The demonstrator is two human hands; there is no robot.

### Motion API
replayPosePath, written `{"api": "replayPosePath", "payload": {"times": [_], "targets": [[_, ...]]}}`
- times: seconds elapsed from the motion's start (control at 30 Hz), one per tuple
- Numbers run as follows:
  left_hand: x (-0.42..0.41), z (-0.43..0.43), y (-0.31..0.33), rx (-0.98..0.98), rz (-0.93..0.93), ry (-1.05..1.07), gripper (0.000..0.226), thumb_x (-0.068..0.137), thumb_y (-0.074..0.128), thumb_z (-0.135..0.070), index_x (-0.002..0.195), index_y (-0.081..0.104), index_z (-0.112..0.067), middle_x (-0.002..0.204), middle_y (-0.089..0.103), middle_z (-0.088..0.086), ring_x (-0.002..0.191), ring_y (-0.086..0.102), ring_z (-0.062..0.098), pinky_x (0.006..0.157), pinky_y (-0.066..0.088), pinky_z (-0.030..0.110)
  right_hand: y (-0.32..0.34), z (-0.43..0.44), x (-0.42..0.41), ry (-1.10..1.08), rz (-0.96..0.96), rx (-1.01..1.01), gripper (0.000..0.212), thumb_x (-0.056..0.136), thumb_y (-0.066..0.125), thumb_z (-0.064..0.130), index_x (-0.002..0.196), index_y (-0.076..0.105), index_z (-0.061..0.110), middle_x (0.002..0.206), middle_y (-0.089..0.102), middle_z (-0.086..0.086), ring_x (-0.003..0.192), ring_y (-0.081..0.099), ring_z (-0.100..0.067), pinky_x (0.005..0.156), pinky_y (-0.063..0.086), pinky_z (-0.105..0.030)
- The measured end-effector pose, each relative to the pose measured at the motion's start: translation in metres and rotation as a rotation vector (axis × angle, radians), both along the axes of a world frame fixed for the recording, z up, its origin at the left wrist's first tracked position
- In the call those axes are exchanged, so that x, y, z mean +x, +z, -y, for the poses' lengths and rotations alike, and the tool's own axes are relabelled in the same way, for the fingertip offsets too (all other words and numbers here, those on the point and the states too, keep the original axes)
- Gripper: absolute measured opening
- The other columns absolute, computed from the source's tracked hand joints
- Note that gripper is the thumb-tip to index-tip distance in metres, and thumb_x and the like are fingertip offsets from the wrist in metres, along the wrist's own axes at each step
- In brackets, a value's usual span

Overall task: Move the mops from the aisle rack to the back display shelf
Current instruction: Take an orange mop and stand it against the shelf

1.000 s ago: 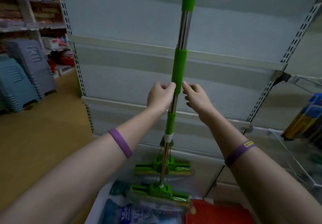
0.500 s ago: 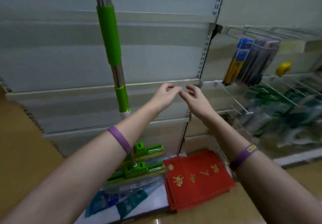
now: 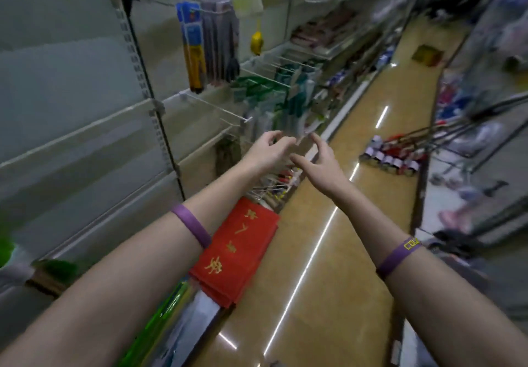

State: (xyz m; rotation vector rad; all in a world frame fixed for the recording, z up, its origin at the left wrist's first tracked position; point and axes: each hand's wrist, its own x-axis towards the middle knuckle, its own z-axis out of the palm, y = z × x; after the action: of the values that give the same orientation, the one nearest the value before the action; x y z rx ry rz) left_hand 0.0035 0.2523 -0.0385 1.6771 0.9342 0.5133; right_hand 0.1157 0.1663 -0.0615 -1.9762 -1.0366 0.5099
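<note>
While both arms reach forward above the aisle floor, the left hand and right hand sit close together and hold nothing. Left fingers are loosely curled. Right fingers are relaxed and spread, thumb apart. A purple band circles each forearm. The mops, red-headed, stand on the floor at right, well apart from the hands, handles slanting up rightward. Red mats lie on the left shelf's bottom level.

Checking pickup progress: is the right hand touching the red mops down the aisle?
Apart. The head view shows the right hand empty, with bare floor between it and the red mops.
</note>
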Motion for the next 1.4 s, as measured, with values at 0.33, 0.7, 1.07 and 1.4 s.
{"api": "replayPosePath", "payload": {"times": [0.33,0.7,1.07,1.4], "targets": [[0.109,0.089,0.011,0.027,0.033,-0.4,0.066,0.093,0.056,-0.049,0.15,0.034,-0.025,0.157,0.032,0.004,0.141,0.035,0.019,0.106,0.034,0.033,0.004,0.127,0.081,-0.357,-0.038,0.014,0.083,0.092,0.064,0.048,0.158,0.018,0.027,0.165,0.017,0.0,0.152,0.017,-0.023,0.123,0.02,-0.049],[0.189,0.169,0.007,-0.139,0.178,-0.468,0.068,0.094,0.055,-0.046,0.153,0.029,-0.025,0.156,0.034,0.0,0.134,0.032,0.009,0.095,0.025,0.026,-0.004,0.239,0.161,-0.604,-0.171,0.247,0.099,0.079,0.072,0.06,0.156,0.013,0.039,0.164,0.015,0.01,0.15,0.021,-0.019,0.118,0.031,-0.052],[0.265,0.162,-0.005,-0.097,0.12,-0.434,0.081,0.087,0.06,-0.058,0.154,0.023,-0.032,0.162,0.021,0.001,0.146,0.025,0.022,0.098,0.027,0.033,-0.007,0.231,0.231,-0.539,-0.184,0.228,0.096,0.086,0.07,0.051,0.158,0.008,0.036,0.167,0.006,0.004,0.152,0.011,-0.022,0.118,0.022,-0.047],[0.362,0.076,-0.032,-0.068,0.049,-0.438,0.082,0.085,0.06,-0.061,0.153,0.022,-0.036,0.163,0.015,0.004,0.146,0.024,0.025,0.11,0.031,0.045,-0.023,0.145,0.33,-0.493,-0.191,0.247,0.097,0.084,0.071,0.052,0.158,0.01,0.035,0.166,0.01,0.006,0.152,0.015,-0.016,0.118,0.023,-0.044]]}}
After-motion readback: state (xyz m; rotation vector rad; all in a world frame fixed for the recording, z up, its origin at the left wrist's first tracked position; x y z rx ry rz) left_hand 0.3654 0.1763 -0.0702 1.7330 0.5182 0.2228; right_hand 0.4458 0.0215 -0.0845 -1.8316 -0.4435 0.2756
